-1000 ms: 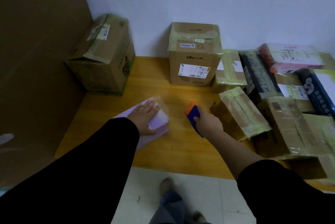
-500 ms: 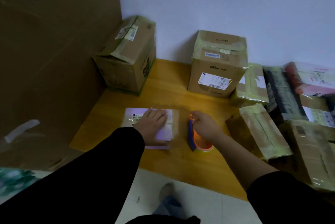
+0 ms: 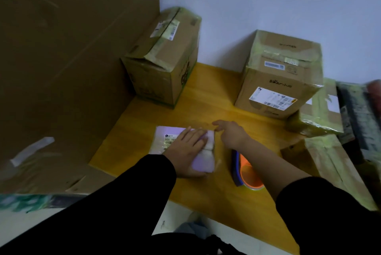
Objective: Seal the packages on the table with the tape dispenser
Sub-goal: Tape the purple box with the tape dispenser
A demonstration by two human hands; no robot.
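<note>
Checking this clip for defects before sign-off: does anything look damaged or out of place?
Yes. The back-left cardboard box has a crushed near top edge, and its taped flap is buckled and lifting. The tape dispenser lies unheld on the table, which looks deliberate rather than odd.

The left grip (image 3: 186, 147) covers much of the flat parcel (image 3: 161, 147) and its label, the right grip (image 3: 231, 134) is too smeared to show its fingers, the right forearm (image 3: 268, 164) hides part of the tape dispenser (image 3: 247, 176), and the packages (image 3: 358, 110) at the far right are blurred and cut off.
</note>
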